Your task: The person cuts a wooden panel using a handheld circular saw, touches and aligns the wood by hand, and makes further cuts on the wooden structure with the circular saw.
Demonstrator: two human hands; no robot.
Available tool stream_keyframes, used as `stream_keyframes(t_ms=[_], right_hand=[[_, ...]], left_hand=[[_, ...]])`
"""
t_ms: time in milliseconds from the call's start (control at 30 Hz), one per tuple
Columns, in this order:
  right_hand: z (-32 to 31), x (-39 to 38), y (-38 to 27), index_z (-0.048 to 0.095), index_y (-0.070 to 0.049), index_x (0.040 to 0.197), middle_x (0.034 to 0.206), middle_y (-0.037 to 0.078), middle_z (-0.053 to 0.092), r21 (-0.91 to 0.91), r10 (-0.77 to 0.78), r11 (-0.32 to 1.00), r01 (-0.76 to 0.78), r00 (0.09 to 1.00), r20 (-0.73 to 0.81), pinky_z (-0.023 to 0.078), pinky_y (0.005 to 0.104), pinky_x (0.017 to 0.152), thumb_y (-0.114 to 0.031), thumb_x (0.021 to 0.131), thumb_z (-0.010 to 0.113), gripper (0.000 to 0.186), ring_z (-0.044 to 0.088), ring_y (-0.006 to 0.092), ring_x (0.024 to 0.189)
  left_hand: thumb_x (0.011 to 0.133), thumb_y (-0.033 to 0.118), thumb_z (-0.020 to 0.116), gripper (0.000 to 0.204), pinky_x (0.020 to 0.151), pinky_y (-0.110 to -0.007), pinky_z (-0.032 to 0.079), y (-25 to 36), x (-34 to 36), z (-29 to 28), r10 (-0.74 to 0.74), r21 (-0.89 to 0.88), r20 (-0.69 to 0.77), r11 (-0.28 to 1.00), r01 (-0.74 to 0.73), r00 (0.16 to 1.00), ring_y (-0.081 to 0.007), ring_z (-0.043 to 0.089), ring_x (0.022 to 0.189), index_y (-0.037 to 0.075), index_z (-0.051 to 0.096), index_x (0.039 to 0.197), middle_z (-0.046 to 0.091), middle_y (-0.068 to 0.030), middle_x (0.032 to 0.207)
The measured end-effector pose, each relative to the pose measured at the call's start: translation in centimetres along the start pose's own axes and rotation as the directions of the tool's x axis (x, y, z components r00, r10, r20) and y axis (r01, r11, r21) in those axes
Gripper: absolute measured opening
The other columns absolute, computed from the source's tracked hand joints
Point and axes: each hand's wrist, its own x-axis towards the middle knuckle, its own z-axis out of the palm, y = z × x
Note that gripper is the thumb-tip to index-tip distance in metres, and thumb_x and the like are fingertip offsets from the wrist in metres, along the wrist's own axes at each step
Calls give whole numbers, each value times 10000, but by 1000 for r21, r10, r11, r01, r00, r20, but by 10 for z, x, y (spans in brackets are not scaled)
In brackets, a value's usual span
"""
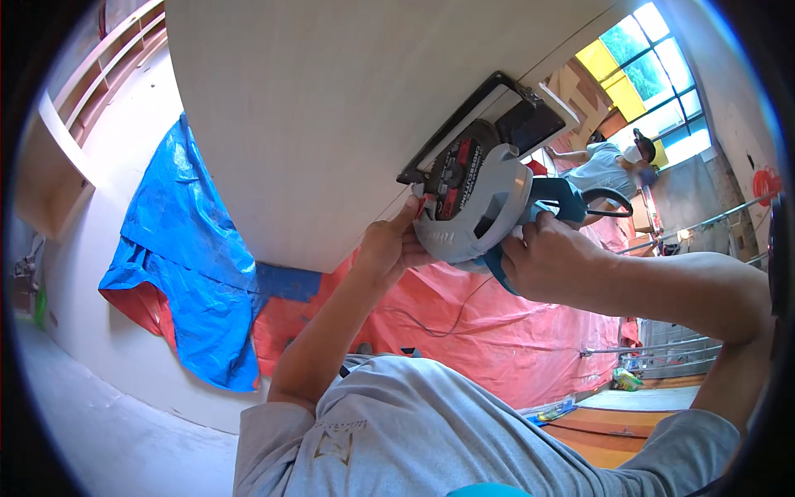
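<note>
A grey and teal circular saw (476,199) sits on a large pale board (290,108), its black base plate lying along a thin line on the board. The blade, with a red and black printed face, shows inside the housing. My left hand (391,242) grips the lower front of the saw, thumb up by a small red part beside the blade. My right hand (542,257) is closed round the teal rear handle, with part of its fingers hidden. A black cord loops from the back of the saw at the right.
A co-worker (609,170) stands beyond the board's right side. A blue tarp (178,248) and red sheeting (497,340) lie below the board. Pale wooden curved frames (62,166) are at the left. Metal poles (708,222), a wall and a bright window (646,66) are at the right.
</note>
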Motion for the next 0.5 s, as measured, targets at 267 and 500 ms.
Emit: stream_keyframes(t_ms=[267,500], right_hand=[[4,2,3,705,-47,836,869,111,678,-9,-29,1000,29,998,56,528,342,577,-204,777,742,172,711,206,719],[5,2,5,721,-42,862,861,100,699,67,-52,997,48,996,68,533,337,549,-190,772,737,174,720,199,699]], left_hand=[[1123,418,521,503,873,-478,682,1,-2,1,-15,-9,-34,1000,14,999,-352,772,1014,-29,612,1338,712,-245,1161],[1121,411,531,482,868,-486,683,-2,1,-2,-6,-29,-1,1000,6,1000,-352,772,1020,-19,624,1319,711,-234,1150]])
